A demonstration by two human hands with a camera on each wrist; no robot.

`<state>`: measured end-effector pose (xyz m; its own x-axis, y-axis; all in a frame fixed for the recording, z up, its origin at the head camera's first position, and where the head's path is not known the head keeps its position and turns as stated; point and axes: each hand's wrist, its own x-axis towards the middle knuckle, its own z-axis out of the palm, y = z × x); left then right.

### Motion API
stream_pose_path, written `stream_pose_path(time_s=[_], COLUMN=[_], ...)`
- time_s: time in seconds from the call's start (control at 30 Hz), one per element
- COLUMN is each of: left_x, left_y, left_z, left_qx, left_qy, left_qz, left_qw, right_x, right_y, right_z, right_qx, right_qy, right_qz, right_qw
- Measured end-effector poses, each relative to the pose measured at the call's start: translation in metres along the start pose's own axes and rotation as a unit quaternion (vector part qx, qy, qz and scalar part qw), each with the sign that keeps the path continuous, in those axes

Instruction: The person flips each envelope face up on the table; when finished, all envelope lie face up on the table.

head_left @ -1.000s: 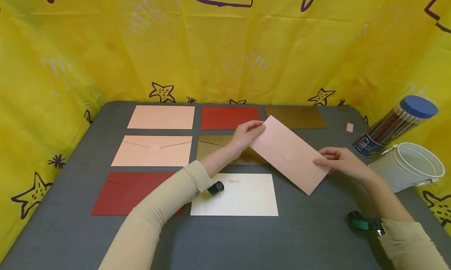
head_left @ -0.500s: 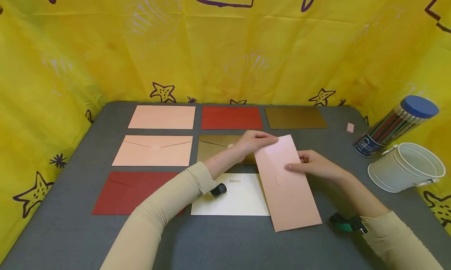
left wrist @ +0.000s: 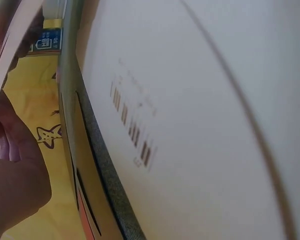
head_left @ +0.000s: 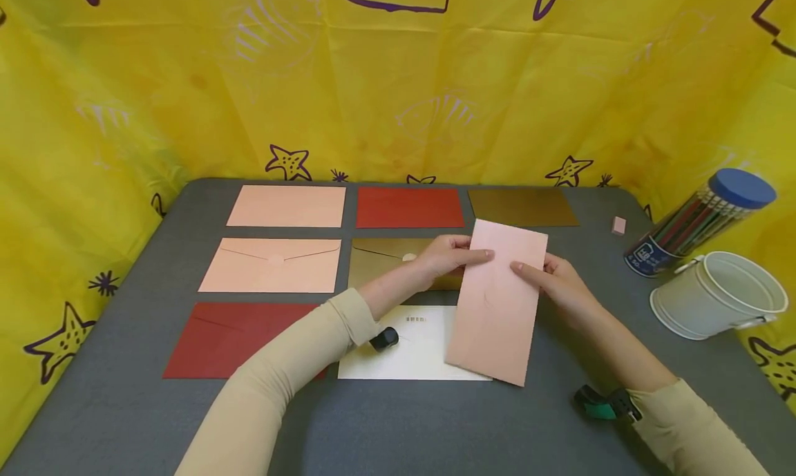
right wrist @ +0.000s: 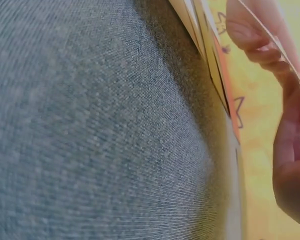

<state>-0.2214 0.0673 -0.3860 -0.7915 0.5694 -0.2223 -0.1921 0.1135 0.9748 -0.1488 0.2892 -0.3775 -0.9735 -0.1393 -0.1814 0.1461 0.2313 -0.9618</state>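
A person holds one pink envelope (head_left: 494,324) lifted off the table (head_left: 398,434), above the right end of a white envelope (head_left: 410,351); the left hand (head_left: 444,258) and the right hand (head_left: 566,282) each have their fingers clamped on a long edge towards its far end, thumbs on the face turned to the person; gripped from both sides, it probably stays stiff and steady, its near end left free; the other envelopes lie flat in rows, a peach one (head_left: 286,206), a red one (head_left: 410,208) and a brown one (head_left: 525,208) along the far side, presumably spaced so none covers another; a pencil tub (head_left: 690,220) and a white pail (head_left: 696,307) stand at the right, seemingly out of the hands' way.
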Motion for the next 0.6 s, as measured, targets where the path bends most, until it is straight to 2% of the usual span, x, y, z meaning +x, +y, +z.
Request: stream_pose_path(time_s=[0.1, 0.17, 0.27, 0.4, 0.5, 0.6], left_x=[-0.002, -0.004, -0.007, -0.008, -0.008, -0.006], left_y=[-0.001, -0.001, -0.002, -0.003, -0.003, -0.003], left_z=[0.001, 0.001, 0.001, -0.001, -0.003, -0.006], left_qx=[0.009, 0.010, 0.020, 0.018, -0.010, -0.027], left_qy=[-0.012, -0.022, -0.033, -0.041, -0.034, -0.012], left_qz=[-0.012, -0.024, -0.038, -0.056, -0.061, -0.049], left_qw=[0.9998, 0.9994, 0.9985, 0.9974, 0.9975, 0.9983], right_x=[0.001, 0.002, 0.005, 0.006, 0.006, 0.005], right_y=[0.001, 0.002, 0.003, 0.005, 0.009, 0.014], right_z=[-0.002, -0.003, -0.006, -0.013, -0.021, -0.031], right_qx=[0.090, 0.166, 0.273, 0.387, 0.430, 0.452], right_qy=[0.048, 0.075, 0.117, 0.159, 0.165, 0.162], right_qz=[-0.007, -0.014, -0.026, -0.046, -0.058, -0.065], right_qw=[0.995, 0.983, 0.954, 0.907, 0.885, 0.875])
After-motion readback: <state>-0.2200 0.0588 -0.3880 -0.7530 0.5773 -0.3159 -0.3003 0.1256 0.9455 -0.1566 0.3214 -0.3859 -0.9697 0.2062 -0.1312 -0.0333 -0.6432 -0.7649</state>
